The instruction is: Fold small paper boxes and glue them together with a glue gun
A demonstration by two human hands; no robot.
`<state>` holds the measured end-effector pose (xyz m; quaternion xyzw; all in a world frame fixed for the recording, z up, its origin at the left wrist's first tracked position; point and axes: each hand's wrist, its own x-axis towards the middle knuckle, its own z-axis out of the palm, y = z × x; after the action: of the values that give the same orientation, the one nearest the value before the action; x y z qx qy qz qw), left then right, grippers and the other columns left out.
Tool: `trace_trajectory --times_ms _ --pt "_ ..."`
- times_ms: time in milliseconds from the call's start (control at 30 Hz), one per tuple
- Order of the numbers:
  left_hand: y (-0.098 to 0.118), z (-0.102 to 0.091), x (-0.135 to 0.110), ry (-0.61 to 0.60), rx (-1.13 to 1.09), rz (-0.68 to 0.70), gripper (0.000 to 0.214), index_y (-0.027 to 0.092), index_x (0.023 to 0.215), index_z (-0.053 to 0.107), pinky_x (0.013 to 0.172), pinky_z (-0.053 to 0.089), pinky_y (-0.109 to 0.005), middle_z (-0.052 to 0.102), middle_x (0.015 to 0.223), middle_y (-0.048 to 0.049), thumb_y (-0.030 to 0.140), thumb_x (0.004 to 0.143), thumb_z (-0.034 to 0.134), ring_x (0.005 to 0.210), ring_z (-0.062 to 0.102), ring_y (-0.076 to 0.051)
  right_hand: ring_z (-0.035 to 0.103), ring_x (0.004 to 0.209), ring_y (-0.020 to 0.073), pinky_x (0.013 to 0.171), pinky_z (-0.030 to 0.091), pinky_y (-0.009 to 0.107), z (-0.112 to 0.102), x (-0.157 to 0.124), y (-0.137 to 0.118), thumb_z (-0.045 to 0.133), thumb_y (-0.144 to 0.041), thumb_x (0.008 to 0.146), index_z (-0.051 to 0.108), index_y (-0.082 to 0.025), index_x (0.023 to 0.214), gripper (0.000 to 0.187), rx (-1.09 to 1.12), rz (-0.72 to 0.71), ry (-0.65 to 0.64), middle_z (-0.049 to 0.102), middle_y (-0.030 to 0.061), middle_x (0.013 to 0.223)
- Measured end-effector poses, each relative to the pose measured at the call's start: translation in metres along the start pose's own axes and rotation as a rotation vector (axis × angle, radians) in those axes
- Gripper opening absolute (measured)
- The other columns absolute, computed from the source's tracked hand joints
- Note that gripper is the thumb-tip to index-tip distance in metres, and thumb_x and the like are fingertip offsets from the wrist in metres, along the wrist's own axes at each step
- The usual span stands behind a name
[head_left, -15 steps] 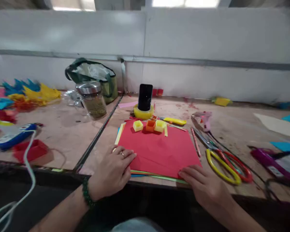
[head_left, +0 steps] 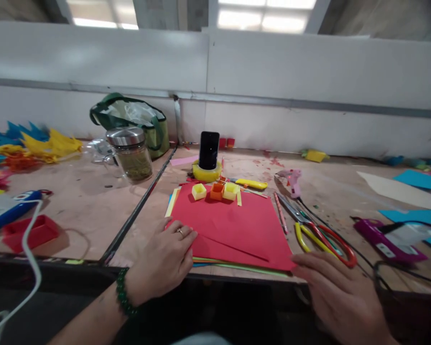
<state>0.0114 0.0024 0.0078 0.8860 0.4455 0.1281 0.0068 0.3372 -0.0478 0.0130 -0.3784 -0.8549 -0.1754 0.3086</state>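
A stack of coloured paper lies at the table's front edge, with a red sheet on top. A narrow slanting red strip shows on that sheet. My left hand, with a ring and green bead bracelet, rests on the sheet's left side, fingers laid out. Beside its front right corner is my right hand, fingers stretched out and its thumb side hidden, close to the scissors' handles. Two pale yellow paper boxes and an orange one sit at the sheet's far edge.
Right of the stack lie a red pencil, scissors, a pink glue gun and a purple power strip. Behind it are a yellow cutter and a phone on a tape roll. A glass jar stands left.
My right hand has moved right, from on the red sheet to its corner by the scissors. My left hand stays on the sheet. The camera view has shifted slightly.
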Motion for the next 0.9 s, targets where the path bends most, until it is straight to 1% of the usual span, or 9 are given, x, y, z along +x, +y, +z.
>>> trace_trajectory --times_ms 67,167,233,300,367,500,633,767,900 --pt "0.008 -0.002 0.007 -0.003 0.039 -0.02 0.027 0.017 0.106 0.065 0.097 0.031 -0.05 0.065 0.097 -0.0079 0.021 0.087 0.046 0.093 0.052 -0.027 0.064 0.094 0.0213 0.086 0.053 0.035 0.009 0.018 -0.011 0.05 -0.003 0.082 0.067 -0.019 0.096 0.027 -0.001 0.033 -0.01 0.073 0.0071 0.096" --pt "0.02 -0.001 0.015 0.021 0.029 -0.004 0.036 0.02 0.123 0.059 0.092 0.036 -0.048 0.061 0.11 -0.0099 0.029 0.089 0.049 0.099 0.05 -0.029 0.063 0.091 0.0217 0.08 0.055 0.034 0.039 0.039 -0.027 0.046 -0.002 0.085 0.067 -0.016 0.104 0.031 0.054 -0.006 -0.073 0.073 0.0089 0.098" --pt "0.023 0.003 0.016 0.007 -0.01 0.018 0.041 0.022 0.129 0.055 0.092 0.036 -0.047 0.061 0.111 -0.0085 0.037 0.091 0.049 0.1 0.05 -0.028 0.063 0.086 0.021 0.075 0.057 0.033 0.057 0.044 -0.032 0.044 -0.002 0.086 0.067 -0.015 0.101 0.031 0.124 -0.018 -0.127 0.072 0.0094 0.093" --pt "0.02 0.006 0.013 -0.011 -0.025 -0.004 0.041 0.023 0.128 0.056 0.093 0.036 -0.047 0.062 0.108 -0.0076 0.041 0.092 0.048 0.099 0.05 -0.028 0.063 0.081 0.0198 0.07 0.057 0.032 0.066 0.038 -0.029 0.042 -0.001 0.086 0.068 -0.014 0.098 0.031 0.185 -0.019 -0.138 0.072 0.0098 0.088" --pt "0.013 0.009 0.006 -0.014 -0.016 -0.046 0.04 0.023 0.127 0.057 0.093 0.036 -0.047 0.062 0.107 -0.0075 0.041 0.093 0.048 0.098 0.05 -0.027 0.064 0.08 0.0191 0.068 0.057 0.03 0.064 0.026 -0.021 0.04 -0.001 0.087 0.067 -0.013 0.098 0.032 0.198 -0.027 -0.11 0.072 0.0099 0.087" --pt "0.0 0.016 -0.01 0.049 0.028 -0.065 0.04 0.021 0.13 0.055 0.097 0.032 -0.049 0.062 0.112 -0.0087 0.035 0.093 0.048 0.103 0.051 -0.028 0.064 0.082 0.0187 0.074 0.056 0.03 0.046 -0.002 -0.004 0.04 0.0 0.085 0.068 -0.015 0.1 0.035 0.104 -0.039 -0.043 0.073 0.008 0.089" --pt "-0.002 0.019 -0.016 0.093 0.038 -0.081 0.039 0.018 0.13 0.055 0.1 0.031 -0.05 0.062 0.118 -0.0097 0.032 0.095 0.046 0.107 0.051 -0.028 0.064 0.09 0.0189 0.079 0.055 0.03 0.03 -0.015 0.001 0.045 -0.001 0.084 0.067 -0.017 0.102 0.032 0.077 0.031 -0.027 0.073 0.0076 0.092" --pt "0.005 0.01 0.004 0.026 -0.007 -0.173 0.035 0.021 0.111 0.066 0.093 0.04 -0.048 0.065 0.101 -0.0079 0.042 0.097 0.04 0.096 0.056 -0.026 0.065 0.084 0.0169 0.072 0.056 0.028 0.028 -0.007 0.001 0.043 -0.005 0.087 0.066 -0.02 0.094 0.028 0.136 0.145 -0.103 0.07 0.0055 0.089" --pt "0.019 0.013 0.039 0.036 -0.036 -0.241 0.062 0.014 0.132 0.051 0.089 0.047 -0.044 0.058 0.121 -0.0156 0.057 0.087 0.053 0.107 0.055 -0.031 0.066 0.085 0.0189 0.072 0.056 0.032 0.044 0.004 -0.001 0.041 -0.011 0.091 0.063 -0.02 0.103 0.026 0.062 0.246 -0.087 0.069 0.0075 0.094"
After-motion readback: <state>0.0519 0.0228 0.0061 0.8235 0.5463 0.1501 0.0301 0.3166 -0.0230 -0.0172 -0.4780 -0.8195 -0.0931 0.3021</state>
